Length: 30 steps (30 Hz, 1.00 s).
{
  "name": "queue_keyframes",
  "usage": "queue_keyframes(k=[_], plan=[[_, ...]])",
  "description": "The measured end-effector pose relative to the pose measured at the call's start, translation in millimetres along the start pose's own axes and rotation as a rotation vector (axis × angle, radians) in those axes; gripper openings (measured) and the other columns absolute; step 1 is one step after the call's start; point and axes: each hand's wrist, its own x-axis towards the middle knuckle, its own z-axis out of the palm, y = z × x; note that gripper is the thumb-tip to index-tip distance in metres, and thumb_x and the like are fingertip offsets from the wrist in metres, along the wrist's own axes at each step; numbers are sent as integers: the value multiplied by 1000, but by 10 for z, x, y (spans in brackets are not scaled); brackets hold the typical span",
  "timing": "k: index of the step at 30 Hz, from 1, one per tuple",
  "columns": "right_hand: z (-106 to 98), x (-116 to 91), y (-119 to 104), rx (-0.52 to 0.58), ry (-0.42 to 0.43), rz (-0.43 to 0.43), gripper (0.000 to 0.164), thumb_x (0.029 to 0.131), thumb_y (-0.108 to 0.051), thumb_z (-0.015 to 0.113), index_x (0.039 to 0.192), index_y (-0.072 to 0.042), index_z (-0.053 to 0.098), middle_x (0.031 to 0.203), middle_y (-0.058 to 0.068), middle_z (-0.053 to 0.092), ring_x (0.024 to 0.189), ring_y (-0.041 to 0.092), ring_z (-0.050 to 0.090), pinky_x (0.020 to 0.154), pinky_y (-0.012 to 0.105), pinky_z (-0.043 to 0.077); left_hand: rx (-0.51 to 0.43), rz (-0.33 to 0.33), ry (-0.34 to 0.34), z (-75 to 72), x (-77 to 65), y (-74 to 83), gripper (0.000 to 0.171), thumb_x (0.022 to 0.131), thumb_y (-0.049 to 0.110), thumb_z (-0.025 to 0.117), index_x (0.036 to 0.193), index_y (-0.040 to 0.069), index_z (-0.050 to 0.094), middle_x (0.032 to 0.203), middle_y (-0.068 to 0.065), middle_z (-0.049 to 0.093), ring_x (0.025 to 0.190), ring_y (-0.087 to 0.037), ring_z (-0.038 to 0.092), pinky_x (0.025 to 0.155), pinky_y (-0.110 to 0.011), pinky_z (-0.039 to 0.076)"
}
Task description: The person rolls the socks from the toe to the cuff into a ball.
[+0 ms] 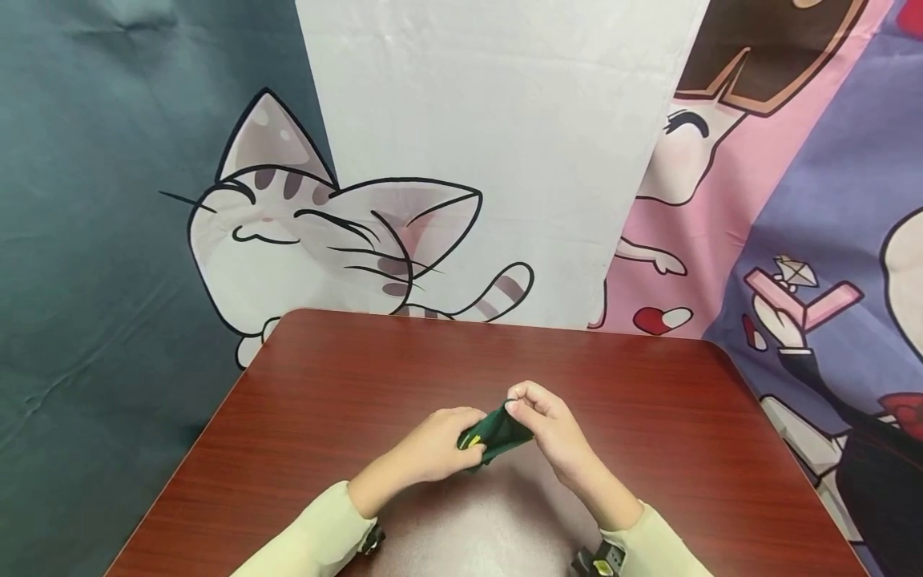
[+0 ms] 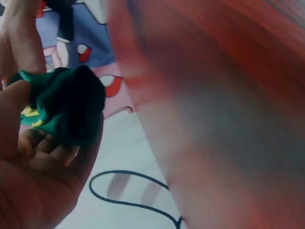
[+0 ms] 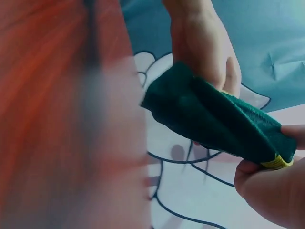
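Observation:
A small dark green cloth piece (image 1: 505,439) with yellow marks is held above the table between both hands. My left hand (image 1: 436,445) grips its left end, thumb on the near side and fingers beyond. At its upper right edge, my right hand (image 1: 551,425) pinches the cloth between thumb and fingertips. The right wrist view shows the cloth (image 3: 200,117) folded lengthwise, with yellow stitching near the pinching thumb. Seen from the left wrist, the green cloth (image 2: 71,107) is bunched, and its inside is dark. Whether it is a pouch I cannot tell.
Beneath the hands lies a reddish-brown wooden table (image 1: 346,377) with rounded far corners. Behind it hangs a printed backdrop (image 1: 490,104) with a cartoon cat. Both sleeves are pale, and a dark device (image 1: 602,559) is worn at the right wrist.

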Motion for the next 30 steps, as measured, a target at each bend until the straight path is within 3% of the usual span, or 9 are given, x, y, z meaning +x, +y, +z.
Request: queue_keyframes(k=[5,8,10,12,14,19,22,26,30], plan=[[-53,44,-90,-83,-75,-36,18,93,-17,56,95,1,53,71,1,54,62,9,54,60,27,47,33,183,8,-44,4,66,27,80,24,62,107,24,58,87,14,53,69,0,46,56,-12,37],[-66,80,-102,-15,-143,-12,17,92,-15,56,96,1,54,74,1,58,63,9,56,60,26,49,12,284,59,-75,8,98,27,81,20,61,107,22,56,87,12,51,70,-1,45,57,-11,36],[-59,112,-98,46,-163,8,16,92,-15,57,96,0,55,77,0,59,65,10,57,61,25,49,-40,311,100,-85,12,116,28,81,17,61,108,18,56,90,9,54,71,-2,47,57,-12,41],[-38,144,-94,91,-148,26,15,92,-17,58,95,-2,56,79,0,59,68,10,56,61,23,48,-126,290,134,-78,9,132,30,82,15,62,111,15,55,93,6,58,71,-4,51,58,-15,45],[-19,176,-82,101,-102,32,13,91,-17,59,94,-4,57,80,-1,58,70,9,55,62,23,47,-265,228,141,-60,13,162,34,85,10,62,117,12,50,100,1,62,77,-6,58,63,-18,51],[22,245,-38,29,38,71,15,86,-19,66,94,-8,61,77,-3,57,72,9,53,61,23,44,-590,60,148,-80,18,302,58,88,-1,58,137,9,29,111,-13,64,88,-13,65,73,-26,54],[35,263,-10,12,79,101,22,84,-22,69,96,-6,60,77,-2,57,73,11,53,65,24,45,-592,37,173,-150,18,400,63,87,-3,58,141,6,27,107,-16,64,83,-15,65,71,-27,54],[43,259,40,19,130,134,24,83,-21,70,97,-5,58,79,0,57,77,12,54,72,26,45,-551,33,189,-205,33,457,52,86,-2,61,133,-1,39,104,-19,64,86,-17,64,73,-26,54],[56,250,114,9,165,157,23,86,-25,66,98,-6,59,82,2,59,81,15,55,74,29,45,-729,-63,167,-145,70,390,47,87,-4,58,131,-2,41,107,-22,61,89,-16,62,76,-27,53]])
